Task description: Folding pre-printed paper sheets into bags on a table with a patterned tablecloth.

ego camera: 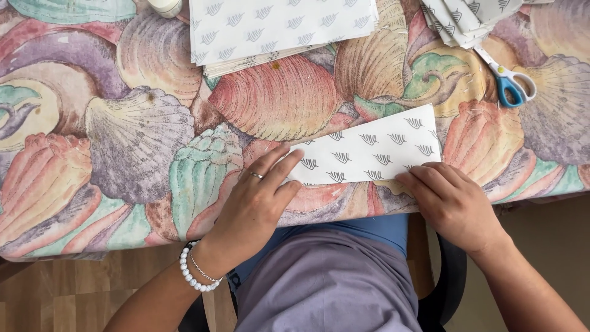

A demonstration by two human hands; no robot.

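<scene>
A folded white paper sheet [375, 149] printed with small grey leaf marks lies slanted near the table's front edge. My left hand [258, 200], with a ring and a white bead bracelet, rests flat with its fingertips on the paper's left end. My right hand [448, 200] presses its fingers on the paper's lower right edge. Neither hand grips anything.
The table wears a cloth [123, 141] with large coloured seashells. A stack of the same patterned sheets [276, 27] lies at the back centre, more folded pieces [467, 18] at the back right. Blue-handled scissors [510, 80] lie on the right. A pale round container [165, 6] sits at the top.
</scene>
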